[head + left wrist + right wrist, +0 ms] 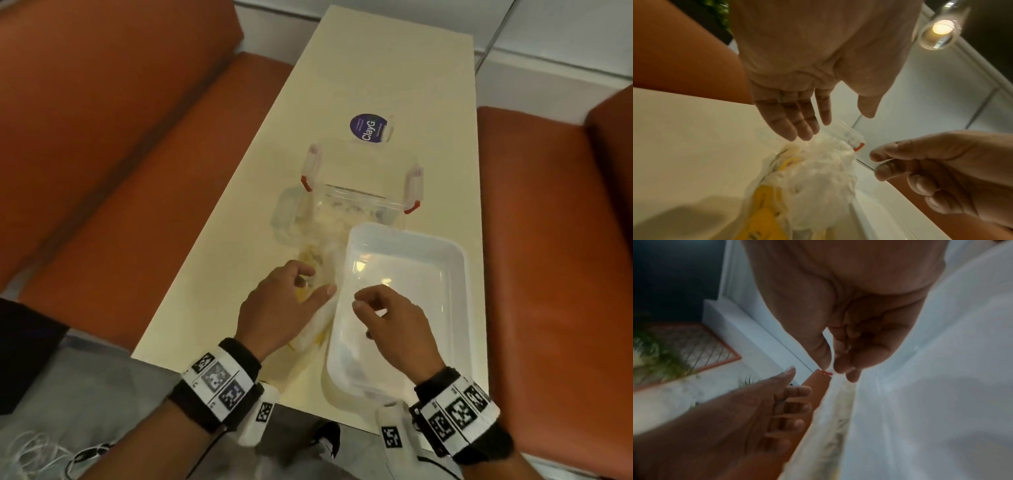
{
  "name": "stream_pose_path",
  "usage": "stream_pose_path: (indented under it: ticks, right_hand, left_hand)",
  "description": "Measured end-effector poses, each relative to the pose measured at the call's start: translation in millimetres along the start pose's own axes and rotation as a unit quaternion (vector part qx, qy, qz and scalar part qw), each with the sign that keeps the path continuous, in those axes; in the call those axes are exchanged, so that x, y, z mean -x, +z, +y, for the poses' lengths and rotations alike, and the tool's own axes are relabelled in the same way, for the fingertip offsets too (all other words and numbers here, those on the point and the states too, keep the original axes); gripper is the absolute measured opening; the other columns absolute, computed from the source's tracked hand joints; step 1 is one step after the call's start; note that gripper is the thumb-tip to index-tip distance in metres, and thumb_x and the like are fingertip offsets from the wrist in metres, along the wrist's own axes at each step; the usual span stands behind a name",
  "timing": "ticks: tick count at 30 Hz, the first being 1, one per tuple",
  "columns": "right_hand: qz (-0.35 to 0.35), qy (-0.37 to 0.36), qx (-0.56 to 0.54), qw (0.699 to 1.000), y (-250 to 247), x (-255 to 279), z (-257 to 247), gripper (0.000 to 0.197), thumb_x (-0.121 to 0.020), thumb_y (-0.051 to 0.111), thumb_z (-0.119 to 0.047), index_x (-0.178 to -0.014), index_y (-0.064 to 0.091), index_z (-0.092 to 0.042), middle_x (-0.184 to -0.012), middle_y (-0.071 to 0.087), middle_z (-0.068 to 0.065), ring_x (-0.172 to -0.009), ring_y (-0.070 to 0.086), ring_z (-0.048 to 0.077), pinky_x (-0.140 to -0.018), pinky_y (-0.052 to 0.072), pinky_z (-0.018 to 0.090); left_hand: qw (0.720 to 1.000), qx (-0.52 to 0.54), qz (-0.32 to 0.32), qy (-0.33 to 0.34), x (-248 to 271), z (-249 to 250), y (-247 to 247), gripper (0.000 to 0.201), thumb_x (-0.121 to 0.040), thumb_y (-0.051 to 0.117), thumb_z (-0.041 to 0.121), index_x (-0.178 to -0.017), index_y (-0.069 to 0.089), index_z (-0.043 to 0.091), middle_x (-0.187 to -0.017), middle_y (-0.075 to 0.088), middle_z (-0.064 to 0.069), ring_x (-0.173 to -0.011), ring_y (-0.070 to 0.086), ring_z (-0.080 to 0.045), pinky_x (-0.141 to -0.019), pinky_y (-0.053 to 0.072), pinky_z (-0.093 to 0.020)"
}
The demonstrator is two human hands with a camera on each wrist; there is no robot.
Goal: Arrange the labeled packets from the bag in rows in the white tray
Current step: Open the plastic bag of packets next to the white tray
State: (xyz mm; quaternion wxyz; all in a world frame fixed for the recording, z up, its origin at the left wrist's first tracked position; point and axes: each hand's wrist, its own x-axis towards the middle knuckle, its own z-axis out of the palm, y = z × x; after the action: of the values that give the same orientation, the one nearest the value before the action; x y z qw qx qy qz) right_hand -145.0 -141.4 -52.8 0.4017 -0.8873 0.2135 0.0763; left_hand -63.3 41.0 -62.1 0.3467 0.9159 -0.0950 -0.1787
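A white tray [459, 253] with nothing visible in it sits on the cream table [342, 85], near its front right. Against its left side lies a crumpled clear bag [322, 257] of white and yellow packets [764, 199]. My left hand [318, 281] hovers just above the bag, fingers straight and spread, holding nothing; the left wrist view shows its bare palm [838, 125] over the bag [818, 170]. My right hand [358, 298] hangs over the tray's near left part with fingers curled. Its thumb and forefinger [831, 369] nearly meet, and I see nothing between them.
A clear box with red latches [359, 185] stands behind the bag and tray. Further back lies its lid with a round purple sticker [368, 126]. Orange benches [548, 240] flank the narrow table on both sides.
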Motion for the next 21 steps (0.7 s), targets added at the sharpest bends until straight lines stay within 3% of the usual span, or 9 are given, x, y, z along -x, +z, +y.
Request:
stream_pose_path:
  ticks: [2,5,8,11,15,21]
  right_hand:
    - [-0.038,-0.038,0.159,0.986,-8.3,18.7,9.4,0.043,-0.089,0.056,-0.063,-0.127,0.052,-0.043,-0.114,0.062,-0.025,-0.092,0.063,-0.002,-0.08,0.051,0.025]
    - [-0.145,-0.075,0.285,0.945,-0.7,47.4,24.7,0.073,-0.084,0.054,-0.072,-0.147,0.03,-0.044,-0.139,0.051,-0.022,-0.123,0.049,0.006,-0.088,0.047,0.027]
    - [-0.18,-0.078,0.285,0.938,15.4,58.9,45.2,0.067,-0.092,0.049,-0.065,-0.151,0.023,-0.046,-0.145,0.049,-0.019,-0.126,0.048,0.009,-0.088,0.046,0.03]
    - [-0.162,-0.071,0.255,0.951,19.3,62.3,61.7,0.046,-0.099,0.039,-0.061,-0.144,0.038,-0.051,-0.139,0.056,-0.023,-0.122,0.051,0.004,-0.087,0.044,0.027]
    - [-0.151,-0.06,0.237,0.958,17.5,71.1,77.2,0.039,-0.099,0.039,-0.06,-0.135,0.051,-0.051,-0.134,0.058,-0.027,-0.12,0.052,0.0,-0.082,0.041,0.022]
    - [-0.137,-0.055,0.228,0.962,10.6,73.8,86.4,0.039,-0.099,0.04,-0.061,-0.135,0.05,-0.052,-0.135,0.058,-0.026,-0.119,0.051,0.001,-0.068,0.031,0.016]
  left_hand:
    - [0.998,-0.064,-0.027,0.014,-1.3,5.7,10.4,0.079,-0.07,0.053,0.085,-0.133,0.038,0.042,-0.132,0.054,0.01,-0.109,0.06,-0.013,-0.085,0.053,-0.038]
    - [0.99,-0.111,-0.086,-0.013,-3.1,6.5,28.9,0.116,-0.057,0.055,0.094,-0.15,0.009,0.042,-0.154,0.034,0.0,-0.13,0.049,-0.028,-0.098,0.048,-0.048]
    - [0.991,-0.086,-0.095,-0.028,-8.3,-0.6,42.5,0.122,-0.061,0.063,0.086,-0.152,-0.005,0.044,-0.161,0.023,-0.004,-0.134,0.045,-0.034,-0.101,0.045,-0.049]
    - [0.993,-0.025,-0.11,-0.034,-14.9,-10.1,49.3,0.114,-0.071,0.073,0.068,-0.155,0.0,0.041,-0.16,0.026,-0.004,-0.138,0.041,-0.029,-0.105,0.041,-0.043]
    - [0.994,-0.015,-0.108,0.007,-18.6,-4.4,54.5,0.099,-0.078,0.076,0.053,-0.155,0.017,0.032,-0.156,0.036,-0.002,-0.136,0.044,-0.024,-0.106,0.042,-0.039]
    - [0.995,-0.012,-0.103,0.012,-16.5,6.8,66.9,0.084,-0.082,0.068,0.057,-0.152,0.027,0.034,-0.15,0.041,0.0,-0.129,0.05,-0.021,-0.1,0.045,-0.034]
